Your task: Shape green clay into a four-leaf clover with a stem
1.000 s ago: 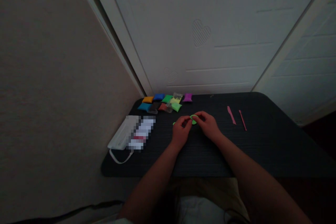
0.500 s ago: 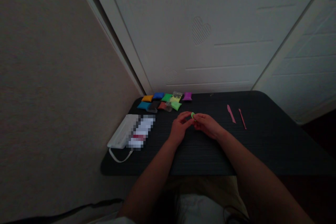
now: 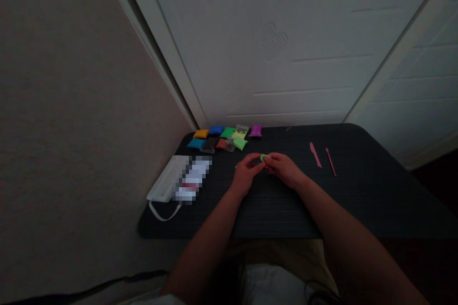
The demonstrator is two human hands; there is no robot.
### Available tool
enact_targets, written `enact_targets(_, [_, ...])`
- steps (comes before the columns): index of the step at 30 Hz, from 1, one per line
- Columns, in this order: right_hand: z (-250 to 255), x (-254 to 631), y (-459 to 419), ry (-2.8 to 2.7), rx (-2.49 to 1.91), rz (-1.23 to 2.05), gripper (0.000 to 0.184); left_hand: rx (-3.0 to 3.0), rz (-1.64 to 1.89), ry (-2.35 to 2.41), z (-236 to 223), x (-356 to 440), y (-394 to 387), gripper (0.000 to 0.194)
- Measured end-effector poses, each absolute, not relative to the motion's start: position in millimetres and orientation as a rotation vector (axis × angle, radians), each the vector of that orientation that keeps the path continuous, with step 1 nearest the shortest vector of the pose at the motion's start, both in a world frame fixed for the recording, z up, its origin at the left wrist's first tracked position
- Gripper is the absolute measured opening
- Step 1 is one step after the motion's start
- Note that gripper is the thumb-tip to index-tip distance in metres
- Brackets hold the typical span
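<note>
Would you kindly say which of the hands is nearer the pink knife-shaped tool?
Right: the right hand is left of the tool; the left hand is farther left.

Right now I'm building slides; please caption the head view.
Left hand and right hand meet at a small, rounded green piece above a dark grained tabletop.

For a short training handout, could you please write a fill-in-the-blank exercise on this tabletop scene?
1. The small piece between the left hand and the right hand is coloured ____.
2. The knife-shaped tool and the thin stick lie to the ____ of both hands.
3. The rightmost packet is coloured ____.

Missing words: green; right; purple.
</note>
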State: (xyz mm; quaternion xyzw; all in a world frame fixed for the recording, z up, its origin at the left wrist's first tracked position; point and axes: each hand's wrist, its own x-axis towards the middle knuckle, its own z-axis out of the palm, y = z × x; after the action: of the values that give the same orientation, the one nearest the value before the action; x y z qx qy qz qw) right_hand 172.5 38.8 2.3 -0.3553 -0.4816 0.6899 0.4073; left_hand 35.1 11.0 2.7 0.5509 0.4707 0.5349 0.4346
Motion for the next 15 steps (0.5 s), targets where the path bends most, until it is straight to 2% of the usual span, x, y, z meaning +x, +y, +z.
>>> enact_targets(10, [-0.3,171.4,40.0,-1.441,-0.98,1.408,0.03,1.403,1.372,1.2,6.9,34.7,11.9,0.024])
enact_targets(15, [-4.2,173.1,43.1,-1.499,-1.059,1.258,0.029,1.339,1.365,1.246,3.0,35.3,13.6,0.027])
